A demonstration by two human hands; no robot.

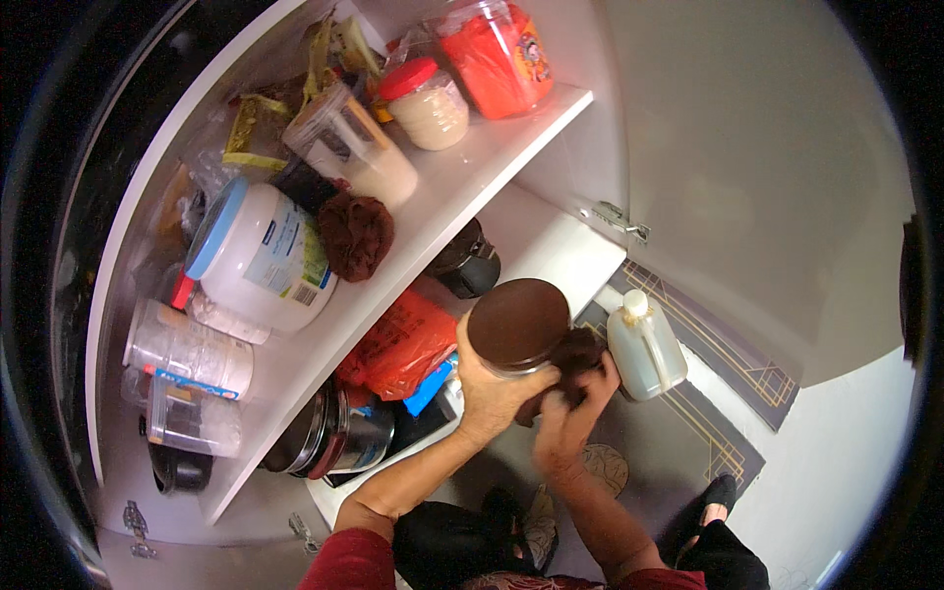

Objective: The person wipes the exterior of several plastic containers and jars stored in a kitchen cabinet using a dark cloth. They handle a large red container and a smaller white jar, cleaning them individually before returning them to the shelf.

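Note:
My left hand grips a round jar with a flat dark brown lid, held above the cabinet's lower edge. Close at its right, my right hand is curled around a dark brown cloth that touches the jar's side; its fingers are partly blurred. The jar's body is mostly hidden by the lid and my left hand. Another crumpled brown cloth lies on the upper shelf beside a large white tub with a blue lid.
The shelf holds several jars and plastic containers. Below it are a red plastic bag, steel pots and a black container. A plastic jug stands right of my hands, near the open cabinet door. Another person's foot shows lower right.

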